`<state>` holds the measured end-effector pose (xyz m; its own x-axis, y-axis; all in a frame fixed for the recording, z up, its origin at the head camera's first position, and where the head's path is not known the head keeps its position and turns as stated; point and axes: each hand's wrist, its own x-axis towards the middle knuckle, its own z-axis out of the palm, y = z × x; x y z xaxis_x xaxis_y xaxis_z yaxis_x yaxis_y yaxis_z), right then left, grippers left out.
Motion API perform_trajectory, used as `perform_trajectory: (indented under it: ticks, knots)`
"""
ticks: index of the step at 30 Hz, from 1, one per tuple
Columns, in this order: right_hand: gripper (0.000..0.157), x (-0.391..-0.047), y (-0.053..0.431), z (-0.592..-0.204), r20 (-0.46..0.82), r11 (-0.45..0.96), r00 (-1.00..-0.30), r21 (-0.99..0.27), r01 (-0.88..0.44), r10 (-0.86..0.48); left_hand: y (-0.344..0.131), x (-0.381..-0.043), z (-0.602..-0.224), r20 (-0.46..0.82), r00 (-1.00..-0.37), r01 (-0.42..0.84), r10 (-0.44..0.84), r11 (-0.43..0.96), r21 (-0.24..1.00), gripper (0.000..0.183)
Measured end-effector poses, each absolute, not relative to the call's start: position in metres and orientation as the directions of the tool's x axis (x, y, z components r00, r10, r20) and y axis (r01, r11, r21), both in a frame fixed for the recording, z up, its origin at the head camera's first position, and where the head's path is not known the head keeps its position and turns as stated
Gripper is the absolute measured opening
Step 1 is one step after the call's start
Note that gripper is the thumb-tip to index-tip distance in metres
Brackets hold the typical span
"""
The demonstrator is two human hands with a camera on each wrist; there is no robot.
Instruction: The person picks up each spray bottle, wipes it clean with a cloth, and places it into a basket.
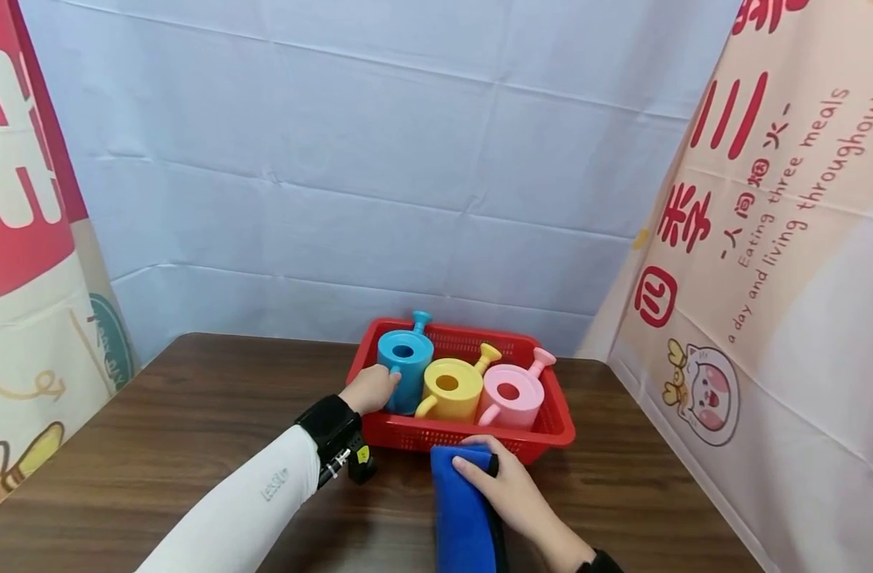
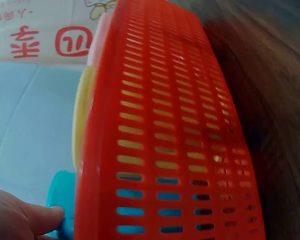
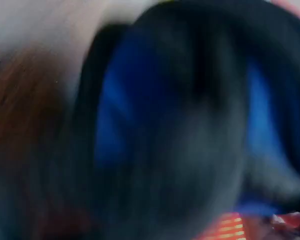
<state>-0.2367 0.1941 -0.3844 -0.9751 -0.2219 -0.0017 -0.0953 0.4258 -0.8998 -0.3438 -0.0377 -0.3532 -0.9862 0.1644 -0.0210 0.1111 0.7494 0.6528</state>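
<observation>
A red plastic basket (image 1: pixel 415 434) holds three toy watering cans side by side: blue (image 1: pixel 411 374), yellow (image 1: pixel 443 404) and pink (image 1: pixel 515 402). At the basket's left, my left hand (image 1: pixel 370 388) grips the blue can's handle. The left wrist view shows that thumb against the blue can (image 2: pixel 63 192) beside the slotted basket wall (image 2: pixel 107 130). My right hand (image 1: pixel 508 484) pinches a folded blue cloth (image 1: pixel 461 513) with black edging, in front of the basket. Blurred in the right wrist view, the cloth (image 3: pixel 122 105) fills most of the picture.
The basket stands toward the back of a dark wooden table (image 1: pixel 243 398). Behind it hangs a pale blue cloth backdrop (image 1: pixel 364 159). Printed curtains flank the table on the left (image 1: pixel 28 334) and right (image 1: pixel 801 318).
</observation>
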Motion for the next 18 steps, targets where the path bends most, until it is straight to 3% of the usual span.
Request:
perform_trajectory:
  ticks: [6,9,13,18]
  knots:
    - [0.065,-0.257,0.196,-0.402,-0.202,0.403,-0.927,-0.913,0.062,-0.316,-0.031,-0.342,-0.356,-0.001,-0.99,0.116,0.142,0.815,0.567,0.038]
    - [0.062,-0.266,0.199,-0.411,-0.155,0.54,-0.93,-0.84,-0.053,-0.333,-0.025,-0.34,-0.355,0.028,-0.993,0.114,0.117,0.841,0.529,0.036]
    - [0.058,-0.271,0.199,-0.418,-0.055,0.749,-0.936,-0.617,-0.241,-0.347,-0.021,-0.334,-0.352,0.059,-0.996,0.089,0.068,0.873,0.48,0.031]
    - [0.055,-0.271,0.204,-0.397,0.01,0.882,-0.942,-0.348,-0.318,-0.336,-0.014,-0.316,-0.342,0.145,-0.983,0.159,0.11,0.906,0.391,0.027]
